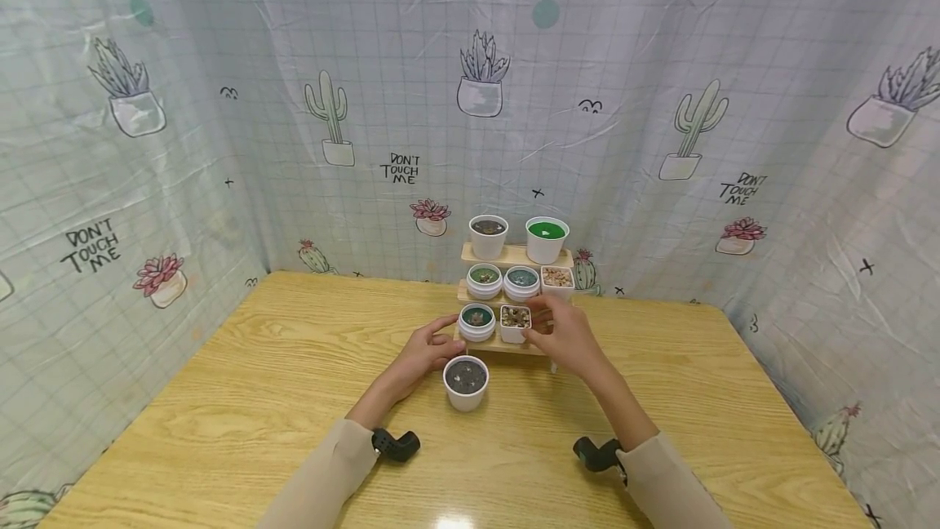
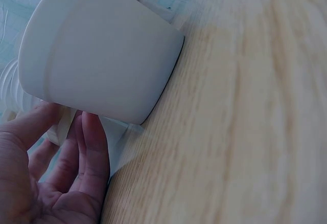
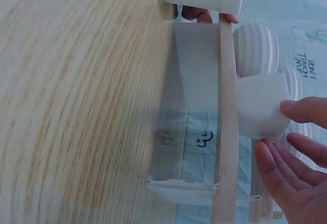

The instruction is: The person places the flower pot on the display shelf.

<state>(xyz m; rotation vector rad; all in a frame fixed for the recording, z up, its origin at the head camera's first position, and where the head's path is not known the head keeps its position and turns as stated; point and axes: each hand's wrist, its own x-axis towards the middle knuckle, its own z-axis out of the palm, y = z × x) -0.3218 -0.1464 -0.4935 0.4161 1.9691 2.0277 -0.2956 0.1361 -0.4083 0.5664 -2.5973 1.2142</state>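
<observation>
On the three-tier wooden stand (image 1: 517,255), my left hand (image 1: 424,353) grips the left end of the lowest shelf (image 3: 228,106), thumb above and fingers below. A round ribbed pot (image 1: 477,325) sits beside that hand on the same shelf. My right hand (image 1: 567,335) pinches a small white square pot (image 1: 514,333) filled with pebbly bits, at the right of the ribbed pot; the right wrist view shows the thumb against its side. In front of the stand, a white round pot (image 1: 466,398) with dark grey filling stands on the table, largely blocking the left wrist view.
The middle shelf carries two ribbed round pots (image 1: 484,282) and another square pot (image 1: 557,278). Up top are a grey-filled pot (image 1: 488,239) and a green-filled pot (image 1: 547,240). A patterned curtain (image 1: 411,104) hangs behind the wooden table (image 1: 308,366).
</observation>
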